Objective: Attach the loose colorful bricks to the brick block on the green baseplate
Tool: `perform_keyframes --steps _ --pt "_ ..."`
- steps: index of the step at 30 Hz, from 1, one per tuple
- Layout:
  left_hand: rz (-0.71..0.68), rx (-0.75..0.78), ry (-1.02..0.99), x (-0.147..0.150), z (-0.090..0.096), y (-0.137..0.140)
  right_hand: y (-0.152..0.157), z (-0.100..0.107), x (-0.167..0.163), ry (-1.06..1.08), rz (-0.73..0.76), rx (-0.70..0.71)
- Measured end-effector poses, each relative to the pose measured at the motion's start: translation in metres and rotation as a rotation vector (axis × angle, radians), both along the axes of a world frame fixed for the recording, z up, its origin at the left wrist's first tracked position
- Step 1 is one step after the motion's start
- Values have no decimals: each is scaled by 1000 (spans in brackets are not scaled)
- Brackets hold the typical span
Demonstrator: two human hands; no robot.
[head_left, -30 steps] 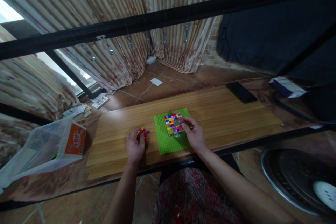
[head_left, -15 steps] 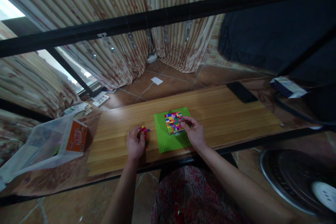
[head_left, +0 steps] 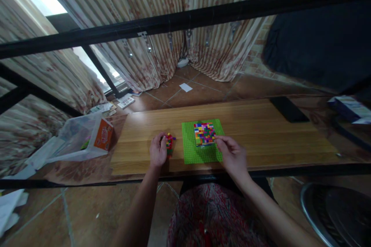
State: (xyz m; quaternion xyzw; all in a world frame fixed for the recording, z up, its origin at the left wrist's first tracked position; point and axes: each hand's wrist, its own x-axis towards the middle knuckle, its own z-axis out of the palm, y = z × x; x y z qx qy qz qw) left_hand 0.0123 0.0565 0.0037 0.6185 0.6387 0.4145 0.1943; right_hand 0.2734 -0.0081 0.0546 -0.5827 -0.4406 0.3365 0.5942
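Note:
A square block of many-coloured toy bricks stands on a green baseplate. At the block's right edge is my right hand, thumb and forefinger pinched together; anything between those tips is too small to make out. Left of the baseplate, a small heap of loose toy bricks, mostly red with some yellow, green and blue, lies on the wooden board. My left hand rests against the heap's left side, fingers bent and thumb apart from them, with no brick visibly held.
A clear plastic bin with an orange panel stands to the left of the wooden board. A black phone-like slab lies at the board's far right. Beyond it is a white-and-blue packet. A dark rail crosses ahead.
My right hand has drawn back from over the block to its right edge, its fingers now pinched. My left hand stays by the loose bricks. The whole view has shifted and tilted slightly.

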Motion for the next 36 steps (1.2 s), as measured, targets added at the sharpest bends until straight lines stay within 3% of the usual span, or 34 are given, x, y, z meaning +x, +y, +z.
perform_keyframes --steps 5,10,16,24,30,36 --pt "55 8 -225 -3 -4 -2 -17 -8 -53 -368 479 14" --pt "66 21 -327 -4 -6 -1 0 -24 -100 -670 615 74" --pt "80 28 -354 -4 -5 0 19 -32 -123 -924 616 59" --pt "70 35 -362 -5 -4 0 18 -33 -128 -1042 600 27" --pt "86 5 -339 -6 -3 1 13 -28 -120 -884 593 98" --pt "88 3 -326 -7 -2 1 -6 -26 -83 -594 513 78"
